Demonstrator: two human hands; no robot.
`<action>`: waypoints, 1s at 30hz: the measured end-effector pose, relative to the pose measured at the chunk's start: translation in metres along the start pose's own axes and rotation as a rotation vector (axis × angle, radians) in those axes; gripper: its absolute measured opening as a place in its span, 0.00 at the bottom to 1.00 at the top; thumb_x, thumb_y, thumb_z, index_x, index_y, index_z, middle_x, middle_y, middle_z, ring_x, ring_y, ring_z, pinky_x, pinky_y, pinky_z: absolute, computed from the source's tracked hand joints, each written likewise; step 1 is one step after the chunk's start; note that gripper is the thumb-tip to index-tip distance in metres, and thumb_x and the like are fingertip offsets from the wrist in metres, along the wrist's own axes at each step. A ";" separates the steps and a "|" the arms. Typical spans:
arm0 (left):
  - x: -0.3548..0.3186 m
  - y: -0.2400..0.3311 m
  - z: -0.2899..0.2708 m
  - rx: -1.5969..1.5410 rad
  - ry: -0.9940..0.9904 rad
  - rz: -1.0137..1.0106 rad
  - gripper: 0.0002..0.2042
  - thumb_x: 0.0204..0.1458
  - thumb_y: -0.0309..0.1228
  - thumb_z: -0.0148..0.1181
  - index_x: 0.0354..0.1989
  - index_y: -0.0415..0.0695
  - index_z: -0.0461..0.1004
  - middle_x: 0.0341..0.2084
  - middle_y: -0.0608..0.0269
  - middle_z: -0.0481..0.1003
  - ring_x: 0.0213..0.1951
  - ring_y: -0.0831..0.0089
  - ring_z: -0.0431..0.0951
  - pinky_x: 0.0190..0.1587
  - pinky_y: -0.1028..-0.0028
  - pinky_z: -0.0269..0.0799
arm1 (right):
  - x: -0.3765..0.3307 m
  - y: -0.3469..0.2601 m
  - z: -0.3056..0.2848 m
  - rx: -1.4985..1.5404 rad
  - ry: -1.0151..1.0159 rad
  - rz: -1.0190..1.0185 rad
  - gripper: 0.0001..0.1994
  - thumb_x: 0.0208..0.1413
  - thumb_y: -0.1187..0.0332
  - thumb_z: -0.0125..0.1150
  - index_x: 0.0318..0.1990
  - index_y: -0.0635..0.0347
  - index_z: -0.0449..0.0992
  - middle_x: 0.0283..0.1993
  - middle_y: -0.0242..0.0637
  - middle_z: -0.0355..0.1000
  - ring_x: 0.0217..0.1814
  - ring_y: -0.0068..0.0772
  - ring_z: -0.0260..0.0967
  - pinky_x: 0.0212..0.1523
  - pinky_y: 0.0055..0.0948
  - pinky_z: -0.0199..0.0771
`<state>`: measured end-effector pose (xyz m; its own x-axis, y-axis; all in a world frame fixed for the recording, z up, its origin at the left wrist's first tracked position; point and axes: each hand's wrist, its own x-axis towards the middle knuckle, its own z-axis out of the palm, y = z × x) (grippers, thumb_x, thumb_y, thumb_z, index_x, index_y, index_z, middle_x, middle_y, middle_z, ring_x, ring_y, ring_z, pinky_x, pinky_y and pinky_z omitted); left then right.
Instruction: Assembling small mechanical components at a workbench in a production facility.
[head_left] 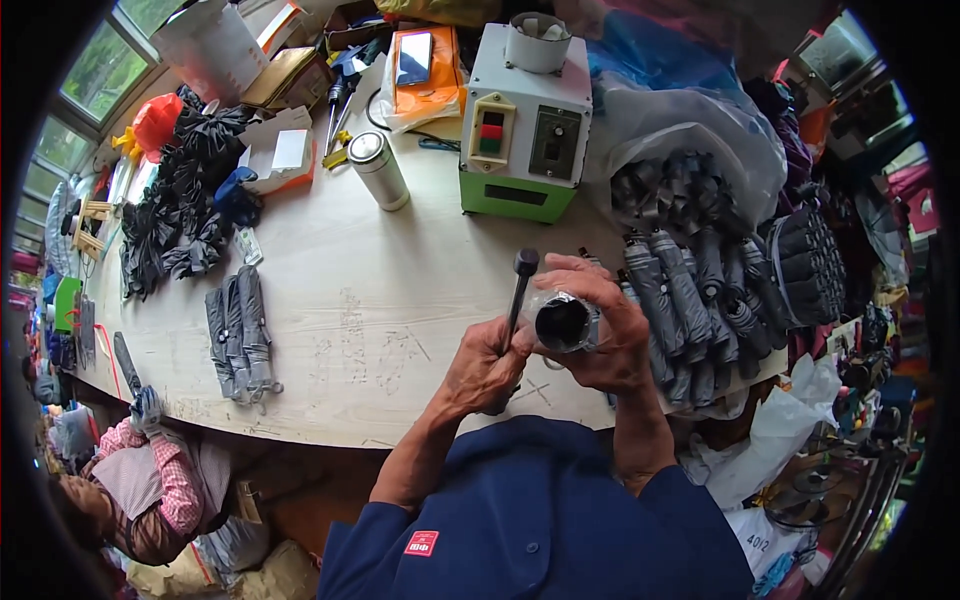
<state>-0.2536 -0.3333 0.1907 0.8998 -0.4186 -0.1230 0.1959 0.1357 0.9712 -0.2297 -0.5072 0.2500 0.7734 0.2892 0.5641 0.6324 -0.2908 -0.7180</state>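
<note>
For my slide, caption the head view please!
Left hand holds a black knobbed rod; right hand grips a round, silvery, open tube.

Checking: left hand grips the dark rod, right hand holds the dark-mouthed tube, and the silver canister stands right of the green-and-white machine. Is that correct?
Not quite: the silver canister stands left of the green-and-white machine, as the head view shows. The left hand grips the dark rod, and the right hand holds the dark-mouthed tube.
</note>
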 end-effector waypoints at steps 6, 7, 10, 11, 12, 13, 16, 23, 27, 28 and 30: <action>-0.014 0.011 0.009 -0.068 0.102 0.033 0.09 0.59 0.34 0.53 0.34 0.39 0.69 0.13 0.76 0.61 0.16 0.88 0.57 0.19 0.82 0.55 | -0.014 0.002 0.015 0.200 0.069 0.042 0.28 0.36 0.73 0.75 0.47 0.63 0.69 0.45 0.44 0.73 0.52 0.45 0.70 0.59 0.49 0.63; -0.015 0.013 0.007 -0.065 0.119 0.067 0.09 0.59 0.33 0.53 0.33 0.39 0.69 0.13 0.76 0.61 0.16 0.88 0.58 0.19 0.82 0.55 | -0.016 0.002 0.016 0.208 0.076 0.062 0.28 0.36 0.73 0.75 0.47 0.64 0.69 0.46 0.44 0.73 0.53 0.45 0.70 0.59 0.50 0.63; -0.011 0.007 0.006 -0.028 0.127 0.106 0.09 0.59 0.33 0.53 0.31 0.39 0.69 0.13 0.75 0.63 0.17 0.87 0.60 0.19 0.81 0.57 | -0.015 0.003 0.018 0.206 0.049 0.024 0.29 0.35 0.74 0.76 0.48 0.64 0.68 0.47 0.45 0.72 0.54 0.45 0.69 0.60 0.50 0.62; -0.008 0.004 0.007 0.006 0.112 0.113 0.09 0.58 0.32 0.54 0.31 0.39 0.70 0.13 0.75 0.65 0.17 0.87 0.62 0.19 0.80 0.58 | -0.015 0.003 0.018 0.204 0.036 0.005 0.30 0.34 0.74 0.76 0.49 0.64 0.68 0.47 0.45 0.72 0.55 0.46 0.68 0.60 0.50 0.62; -0.007 0.002 0.007 0.039 0.097 0.120 0.09 0.58 0.32 0.55 0.31 0.39 0.71 0.14 0.74 0.67 0.17 0.88 0.64 0.19 0.80 0.59 | -0.014 0.002 0.018 0.207 0.034 0.005 0.30 0.34 0.74 0.76 0.49 0.64 0.68 0.47 0.45 0.72 0.55 0.46 0.68 0.60 0.50 0.62; -0.009 0.001 0.007 0.039 0.100 0.119 0.09 0.58 0.32 0.55 0.31 0.39 0.71 0.14 0.74 0.67 0.17 0.88 0.64 0.19 0.80 0.59 | -0.014 0.000 0.019 0.221 0.042 0.026 0.29 0.37 0.74 0.74 0.50 0.64 0.68 0.48 0.44 0.72 0.55 0.46 0.68 0.59 0.47 0.64; -0.015 0.005 0.009 0.050 0.056 0.005 0.06 0.58 0.28 0.52 0.35 0.39 0.71 0.13 0.75 0.65 0.16 0.87 0.63 0.19 0.79 0.59 | -0.014 -0.003 0.020 0.244 0.059 0.084 0.28 0.41 0.74 0.71 0.52 0.62 0.67 0.48 0.41 0.72 0.56 0.46 0.68 0.56 0.39 0.69; -0.004 -0.004 0.013 0.123 0.067 -0.025 0.13 0.62 0.36 0.47 0.31 0.39 0.69 0.13 0.76 0.59 0.15 0.87 0.57 0.17 0.79 0.56 | -0.012 0.018 0.025 0.883 0.443 0.317 0.27 0.55 0.59 0.62 0.58 0.65 0.62 0.48 0.39 0.67 0.46 0.31 0.70 0.50 0.35 0.73; -0.004 -0.012 0.007 -0.201 -0.026 -0.136 0.18 0.63 0.42 0.45 0.26 0.41 0.65 0.13 0.77 0.57 0.15 0.87 0.55 0.17 0.80 0.53 | 0.004 0.035 -0.007 0.870 0.473 0.432 0.30 0.54 0.59 0.63 0.59 0.66 0.61 0.48 0.39 0.68 0.44 0.28 0.70 0.44 0.29 0.74; -0.003 -0.016 0.005 -0.272 -0.090 -0.121 0.20 0.62 0.44 0.45 0.24 0.42 0.63 0.13 0.77 0.57 0.15 0.87 0.54 0.17 0.80 0.52 | 0.009 0.038 -0.011 0.867 0.475 0.421 0.30 0.54 0.59 0.63 0.59 0.66 0.61 0.48 0.39 0.68 0.44 0.28 0.70 0.44 0.29 0.74; -0.002 -0.021 0.009 -0.190 -0.075 -0.097 0.20 0.63 0.44 0.44 0.23 0.42 0.62 0.13 0.76 0.56 0.16 0.86 0.53 0.18 0.79 0.52 | 0.016 0.034 -0.023 0.718 0.390 0.401 0.29 0.55 0.59 0.62 0.59 0.65 0.61 0.48 0.40 0.69 0.44 0.27 0.70 0.43 0.26 0.73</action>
<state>-0.2635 -0.3437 0.1725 0.8429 -0.5030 -0.1912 0.3562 0.2554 0.8988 -0.1951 -0.5339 0.2442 0.9721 -0.0787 0.2210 0.2343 0.3731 -0.8977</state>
